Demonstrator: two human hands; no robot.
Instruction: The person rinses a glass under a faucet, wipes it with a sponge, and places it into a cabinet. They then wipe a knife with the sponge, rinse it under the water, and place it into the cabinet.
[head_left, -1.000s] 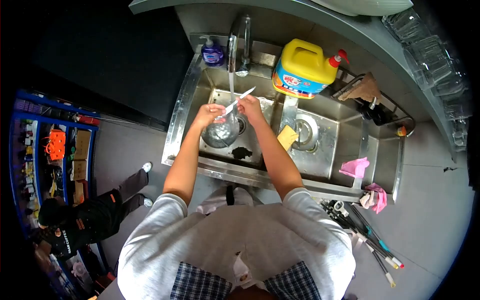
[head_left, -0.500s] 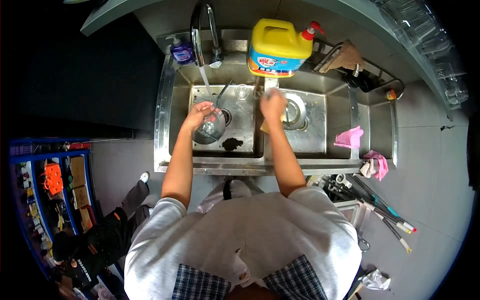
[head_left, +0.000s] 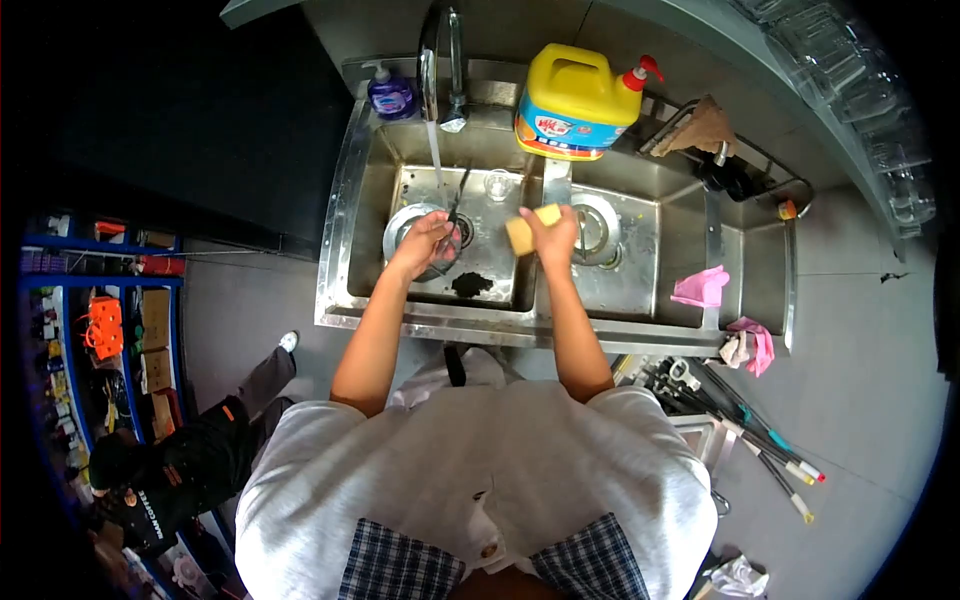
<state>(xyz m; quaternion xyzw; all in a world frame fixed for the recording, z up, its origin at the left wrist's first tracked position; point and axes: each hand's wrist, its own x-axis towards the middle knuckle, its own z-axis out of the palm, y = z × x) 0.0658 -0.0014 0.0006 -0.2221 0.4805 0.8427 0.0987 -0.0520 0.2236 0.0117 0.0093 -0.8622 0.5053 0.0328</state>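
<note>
My left hand [head_left: 425, 243] is closed on a round, see-through utensil [head_left: 441, 266] with a thin dark handle [head_left: 461, 192], low over the left sink basin [head_left: 497, 285]. Its kind is partly hidden by the fingers. Beneath that hand, a round shiny metal piece [head_left: 398, 222] shows its rim. Water [head_left: 435, 155] runs from the faucet [head_left: 429, 85] just above it. My right hand [head_left: 556, 241] grips a yellow sponge [head_left: 521, 236] over the divider between the basins. A small clear glass [head_left: 498, 184] stands at the back of the left basin, and a dark patch [head_left: 471, 285] lies near its front.
A yellow detergent jug [head_left: 575, 100] and a purple soap bottle [head_left: 391, 97] stand behind the basins. The right basin holds a round metal piece [head_left: 597, 228]. Pink cloth [head_left: 700, 287] hangs over the right divider. A person [head_left: 195, 475] is by the shelves [head_left: 125, 345] at left.
My right hand has turned, so the sponge now shows to the left of its fingers. My left hand and the utensil tilted, uncovering the metal rim below. The whole view has shifted slightly.
</note>
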